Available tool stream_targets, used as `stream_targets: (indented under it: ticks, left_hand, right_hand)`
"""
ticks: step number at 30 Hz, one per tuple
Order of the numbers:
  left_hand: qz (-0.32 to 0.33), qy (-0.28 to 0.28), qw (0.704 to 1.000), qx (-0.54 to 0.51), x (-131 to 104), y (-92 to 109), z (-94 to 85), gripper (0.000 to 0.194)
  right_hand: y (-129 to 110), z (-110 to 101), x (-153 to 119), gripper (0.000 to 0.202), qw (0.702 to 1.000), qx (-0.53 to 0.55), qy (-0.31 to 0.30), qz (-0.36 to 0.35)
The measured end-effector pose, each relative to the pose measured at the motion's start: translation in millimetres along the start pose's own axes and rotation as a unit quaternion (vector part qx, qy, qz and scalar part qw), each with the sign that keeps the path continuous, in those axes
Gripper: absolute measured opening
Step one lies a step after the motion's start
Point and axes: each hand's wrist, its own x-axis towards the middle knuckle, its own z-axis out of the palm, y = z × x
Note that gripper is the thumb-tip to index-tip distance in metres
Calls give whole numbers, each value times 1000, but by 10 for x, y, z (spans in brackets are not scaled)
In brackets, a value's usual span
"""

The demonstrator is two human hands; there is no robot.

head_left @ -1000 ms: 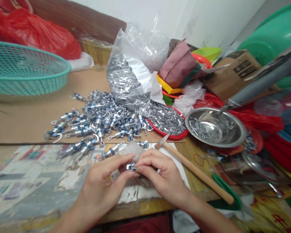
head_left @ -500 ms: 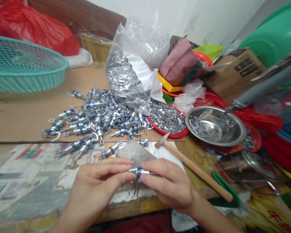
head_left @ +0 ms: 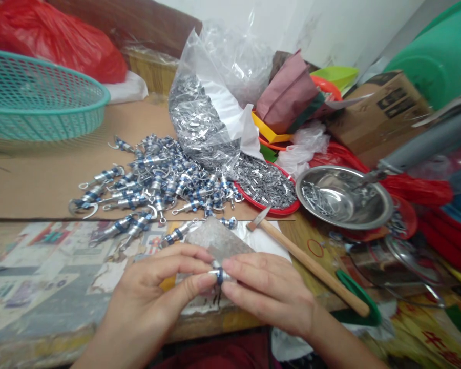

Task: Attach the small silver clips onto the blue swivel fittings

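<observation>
Between my two hands is a small silver metal fitting with a blue band (head_left: 219,275), held level just above the table's front edge. My left hand (head_left: 159,287) pinches its left end with thumb and fingers. At its right end, the thumb and fingers of my right hand (head_left: 271,289) close round it, hiding much of that side. Right behind the fingertips lies a grey block (head_left: 217,238). Farther back is a heap of similar silver and blue fittings (head_left: 169,179), many with hooks or ring ends.
A hammer (head_left: 311,261) lies at the right. Behind it are a red dish of small metal pieces (head_left: 295,206) and a steel bowl (head_left: 382,215). A clear bag of metal pieces (head_left: 200,118) leans behind the heap. A turquoise basket (head_left: 46,123) stands at the left on cardboard (head_left: 30,179).
The fitting has turned slightly between my fingers, and less of its ends shows. My right hand has shifted a little; the whole view has tilted slightly.
</observation>
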Motion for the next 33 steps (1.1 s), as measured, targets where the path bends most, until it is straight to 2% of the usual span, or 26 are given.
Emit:
stream_targets:
  ticks: [4,8,11,13,15,17,18,19,22,24,26,29,33]
  left_hand:
    - [-35,3,998,-45,-26,-50,48,12]
    - [-116,77,977,-159,-117,-166,199,8]
    - [-162,107,941,-276,-190,-167,312,43]
    - [-180,115,922,-324,-206,-138,353,58]
    - [-190,115,914,-340,-194,-119,360,55]
    - [-201,100,913,-340,-168,-117,342,56]
    - [-206,88,914,-337,-156,-120,329,58]
    - [-208,77,916,-334,-145,-124,314,61]
    - [-213,48,918,-330,-126,-124,276,66]
    - [-218,22,918,-329,-122,-111,260,69]
    - [-227,0,917,-327,-122,-98,252,72]
    - [-242,-12,914,-327,-127,-103,252,73]
    - [-247,-35,902,-352,-123,-178,263,78]
  right_hand:
    - [-20,98,-28,13,996,34,61,61]
    - [-123,207,-31,12,972,94,116,181]
    - [-192,220,7,13,950,143,138,240]
    - [-161,173,46,10,944,182,107,252]
    - [-4,82,76,10,943,202,37,262]
    - [297,-31,73,15,941,108,-31,319]
    - [490,-86,57,16,928,8,-47,370]
    - [697,-134,33,20,890,-117,-73,434]
    - [1269,-210,-55,17,844,-188,-140,483]
    - [1517,-199,-93,14,832,-192,-180,488]
    - [1651,-163,-104,18,824,-201,-205,489]
    - [1728,-123,-110,30,819,-206,-223,486]
    - [1760,-154,-187,33,829,-193,-203,484]
